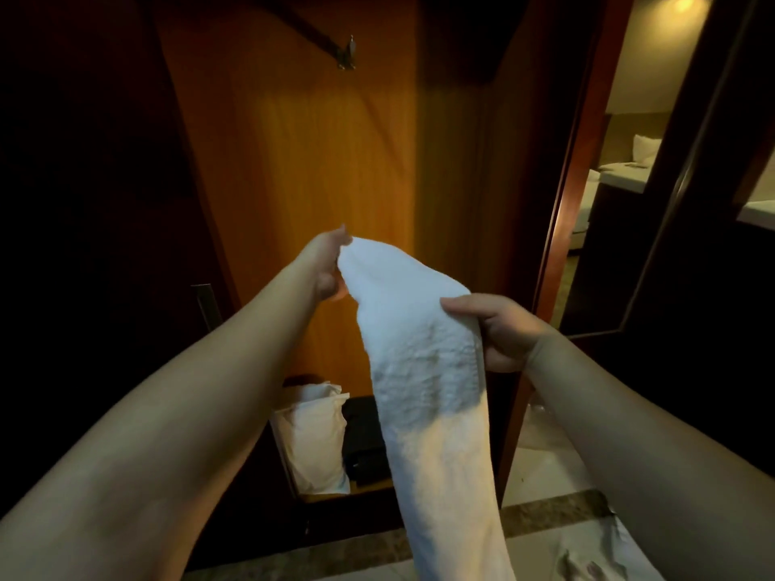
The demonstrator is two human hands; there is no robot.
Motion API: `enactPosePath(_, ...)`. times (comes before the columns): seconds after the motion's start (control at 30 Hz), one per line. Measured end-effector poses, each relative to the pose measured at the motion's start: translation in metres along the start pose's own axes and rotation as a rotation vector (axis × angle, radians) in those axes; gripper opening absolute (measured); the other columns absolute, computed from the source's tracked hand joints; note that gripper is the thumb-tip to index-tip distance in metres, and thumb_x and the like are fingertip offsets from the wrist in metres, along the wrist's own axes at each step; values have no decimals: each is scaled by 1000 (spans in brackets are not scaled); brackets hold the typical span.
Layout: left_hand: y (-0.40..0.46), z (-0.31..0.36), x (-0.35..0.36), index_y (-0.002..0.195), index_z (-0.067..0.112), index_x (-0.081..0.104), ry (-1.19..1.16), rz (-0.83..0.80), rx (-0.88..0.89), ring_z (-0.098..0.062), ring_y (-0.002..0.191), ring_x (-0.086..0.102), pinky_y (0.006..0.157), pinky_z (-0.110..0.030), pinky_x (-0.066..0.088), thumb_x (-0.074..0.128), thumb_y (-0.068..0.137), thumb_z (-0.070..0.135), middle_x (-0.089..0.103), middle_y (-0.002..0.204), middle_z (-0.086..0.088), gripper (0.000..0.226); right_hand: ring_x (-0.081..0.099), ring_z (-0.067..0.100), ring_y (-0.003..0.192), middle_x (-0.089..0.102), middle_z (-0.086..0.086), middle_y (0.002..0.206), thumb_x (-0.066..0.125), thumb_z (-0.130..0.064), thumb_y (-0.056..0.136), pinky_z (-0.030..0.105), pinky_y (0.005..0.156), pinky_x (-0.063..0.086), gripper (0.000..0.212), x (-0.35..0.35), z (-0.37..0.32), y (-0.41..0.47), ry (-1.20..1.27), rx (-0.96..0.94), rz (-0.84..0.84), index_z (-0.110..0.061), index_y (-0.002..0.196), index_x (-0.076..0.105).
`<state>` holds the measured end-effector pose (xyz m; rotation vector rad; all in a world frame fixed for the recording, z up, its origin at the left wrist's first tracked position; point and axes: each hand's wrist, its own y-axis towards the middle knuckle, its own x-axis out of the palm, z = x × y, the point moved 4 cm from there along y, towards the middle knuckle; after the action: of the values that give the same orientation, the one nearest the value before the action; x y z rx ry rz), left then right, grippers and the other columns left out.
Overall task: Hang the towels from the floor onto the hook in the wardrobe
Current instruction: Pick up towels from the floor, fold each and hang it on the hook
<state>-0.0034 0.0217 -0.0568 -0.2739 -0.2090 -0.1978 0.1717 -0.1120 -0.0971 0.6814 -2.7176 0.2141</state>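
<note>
A long white towel (423, 371) hangs from both my hands in front of the open wardrobe. My left hand (329, 266) pinches its upper left corner. My right hand (499, 329) grips its upper right edge, thumb on top. The towel's lower end drops out of view at the bottom. A metal hook (348, 54) sits high on the wooden back panel (302, 169) of the wardrobe, well above and slightly left of my hands. More white cloth (604, 551) lies on the floor at the lower right.
On the wardrobe floor stand a white bag (314, 442) and a dark box (365, 442). A dark wardrobe door (84, 203) is on the left. A mirrored door (620, 161) on the right reflects a bed. Pale floor tiles (545, 467) lie below.
</note>
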Motion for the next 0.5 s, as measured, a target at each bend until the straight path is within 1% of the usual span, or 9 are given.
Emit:
enactPosePath(0.1, 8, -22, -1, 105, 5, 61, -20, -87, -79, -29, 74, 74, 53, -35, 59, 30, 105, 58, 76, 87, -15, 61, 71, 29, 109, 73, 16, 117, 68, -27, 79, 39, 87, 59, 36, 1, -16, 5, 57, -66, 31, -10, 108, 80)
enactPosePath(0.13, 10, -31, 0, 106, 6, 62, -5, -136, -100, -29, 72, 75, 51, -35, 59, 27, 103, 61, 77, 85, -14, 65, 70, 30, 111, 73, 17, 118, 63, -27, 84, 40, 88, 59, 35, 1, -21, 6, 63, -85, 35, -10, 109, 79)
enactPosePath(0.17, 12, -38, 0, 110, 7, 63, 26, -174, -105, -28, 75, 76, 56, -35, 60, 26, 103, 63, 78, 88, -12, 67, 70, 30, 112, 72, 17, 119, 58, -27, 88, 40, 88, 59, 34, 1, -25, 7, 73, -103, 39, -11, 110, 79)
enactPosePath(0.27, 19, -56, -3, 126, 13, 65, 121, -246, -60, -26, 98, 74, 85, -42, 58, 32, 105, 59, 76, 108, -8, 60, 67, 30, 117, 71, 15, 124, 55, -33, 93, 39, 89, 59, 35, -1, -38, 11, 77, -161, 89, -14, 110, 80)
enactPosePath(0.3, 17, -61, -5, 122, 15, 68, 118, -247, -51, -25, 97, 74, 87, -42, 56, 35, 104, 60, 76, 106, -7, 59, 67, 30, 118, 70, 15, 126, 54, -35, 95, 39, 90, 59, 36, -2, -41, 13, 74, -183, 118, -15, 112, 79)
enactPosePath(0.37, 11, -67, -10, 111, 14, 69, 73, -197, -29, -24, 85, 67, 81, -39, 53, 38, 98, 68, 71, 93, -5, 63, 67, 29, 118, 70, 13, 127, 48, -36, 101, 39, 88, 59, 38, -7, -46, 19, 79, -219, 211, -14, 121, 72)
enactPosePath(0.4, 6, -66, -11, 112, 13, 66, 40, -168, 7, -25, 84, 63, 79, -38, 51, 36, 98, 69, 67, 93, -5, 65, 68, 28, 116, 70, 13, 126, 46, -37, 103, 39, 87, 59, 38, -8, -49, 22, 86, -236, 262, -13, 124, 67)
enactPosePath(0.43, 0, -64, -12, 116, 12, 64, 3, -125, 84, -25, 83, 65, 76, -36, 51, 33, 99, 66, 69, 93, -4, 65, 69, 27, 114, 71, 12, 125, 45, -38, 104, 39, 87, 59, 38, -9, -52, 26, 96, -254, 309, -14, 125, 64)
enactPosePath(0.5, -17, -56, -14, 114, 14, 63, -33, 23, 319, -17, 84, 72, 74, -30, 51, 30, 104, 57, 76, 99, 1, 55, 72, 25, 109, 73, 9, 120, 45, -40, 104, 39, 84, 58, 37, -9, -58, 33, 116, -294, 386, -15, 125, 62)
